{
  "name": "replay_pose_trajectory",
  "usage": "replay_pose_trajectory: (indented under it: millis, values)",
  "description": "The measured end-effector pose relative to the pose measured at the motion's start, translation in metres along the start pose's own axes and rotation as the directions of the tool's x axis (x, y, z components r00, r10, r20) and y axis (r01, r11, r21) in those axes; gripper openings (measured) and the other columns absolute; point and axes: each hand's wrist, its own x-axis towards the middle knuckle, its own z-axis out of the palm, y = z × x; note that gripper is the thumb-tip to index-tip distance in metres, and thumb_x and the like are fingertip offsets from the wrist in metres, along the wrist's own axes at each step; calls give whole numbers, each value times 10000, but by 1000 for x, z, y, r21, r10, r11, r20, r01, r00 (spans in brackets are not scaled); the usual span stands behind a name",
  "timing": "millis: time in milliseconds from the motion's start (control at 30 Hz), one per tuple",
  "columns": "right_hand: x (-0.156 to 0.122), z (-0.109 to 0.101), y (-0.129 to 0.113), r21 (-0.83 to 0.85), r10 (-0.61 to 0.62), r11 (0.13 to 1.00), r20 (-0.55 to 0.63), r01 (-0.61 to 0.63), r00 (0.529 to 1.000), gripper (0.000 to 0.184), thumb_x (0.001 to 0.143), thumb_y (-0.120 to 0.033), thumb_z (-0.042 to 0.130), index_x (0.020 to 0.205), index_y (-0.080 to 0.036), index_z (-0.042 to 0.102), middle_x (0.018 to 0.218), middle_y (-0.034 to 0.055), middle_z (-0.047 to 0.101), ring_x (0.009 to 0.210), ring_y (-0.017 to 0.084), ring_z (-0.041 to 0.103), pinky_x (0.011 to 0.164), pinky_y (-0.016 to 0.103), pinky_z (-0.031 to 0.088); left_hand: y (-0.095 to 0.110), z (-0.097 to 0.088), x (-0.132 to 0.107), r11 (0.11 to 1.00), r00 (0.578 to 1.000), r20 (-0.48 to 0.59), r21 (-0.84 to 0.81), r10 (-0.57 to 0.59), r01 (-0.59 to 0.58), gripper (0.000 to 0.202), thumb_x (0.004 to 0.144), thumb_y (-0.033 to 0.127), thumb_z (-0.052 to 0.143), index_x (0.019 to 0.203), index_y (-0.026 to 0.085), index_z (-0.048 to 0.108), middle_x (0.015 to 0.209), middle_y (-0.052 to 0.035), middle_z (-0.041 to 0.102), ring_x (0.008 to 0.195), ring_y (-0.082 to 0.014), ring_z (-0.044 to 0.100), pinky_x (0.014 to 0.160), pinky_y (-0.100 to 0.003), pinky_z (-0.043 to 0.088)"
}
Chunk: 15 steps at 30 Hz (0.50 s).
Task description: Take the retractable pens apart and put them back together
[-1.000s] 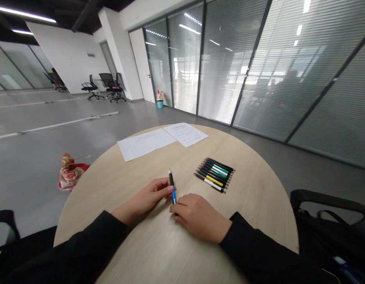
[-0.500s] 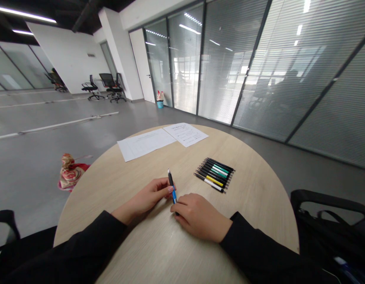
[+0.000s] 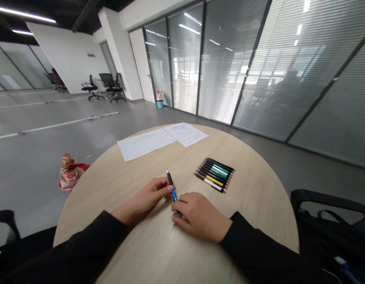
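A blue and black pen [image 3: 174, 192] stands at a slant just above the table, its metal tip pointing up and away from me. My left hand [image 3: 155, 192] is closed on its middle, thumb on the near side. At the pen's lower end, my right hand [image 3: 197, 215] has its curled fingers around the barrel, the index finger lying across it. The right thumb sits lower, a little apart from the index finger, and the pen's black end shows in that gap. To the right of my hands, several pens [image 3: 214, 173] lie side by side in a row, mostly black with green, white and yellow parts.
Two printed paper sheets [image 3: 146, 142] lie at the far side of the round wooden table [image 3: 247, 157]. A red and beige bag [image 3: 71, 173] is on the floor to the left. Black chair armrests [image 3: 327, 201] flank the table. A glass partition stands behind.
My right thumb has moved down, away from the index finger, widening the gap at the pen's lower end. The pen's tip has tilted slightly left. My left hand stays in place.
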Motion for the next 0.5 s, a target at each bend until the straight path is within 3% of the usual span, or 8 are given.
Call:
replay_pose_trajectory:
  millis: [200, 500]
  values:
    - [0, -1, 0, -58, 37, 998, -2, -37, 999, 96, 965, -243, 594, 918, -180, 650, 899, 52, 680, 843, 194, 604, 770, 324, 403, 2, 0, 0, 1000, 1000, -30, -7, 7, -7, 282, 886, 427, 669, 830, 153, 633, 716, 6, 536, 677, -145, 457, 658, -277, 387]
    - [0, 0, 5, -66, 109, 992, 35, -106, 993, 128, 984, -164, 514, 995, -178, 641, 899, 60, 682, 816, 184, 601, 752, 304, 401, 1, -8, 4, 994, 975, -221, -106, 3, -27, 262, 863, 427, 685, 879, 177, 608, 720, 15, 505, 653, -129, 432, 604, -255, 381]
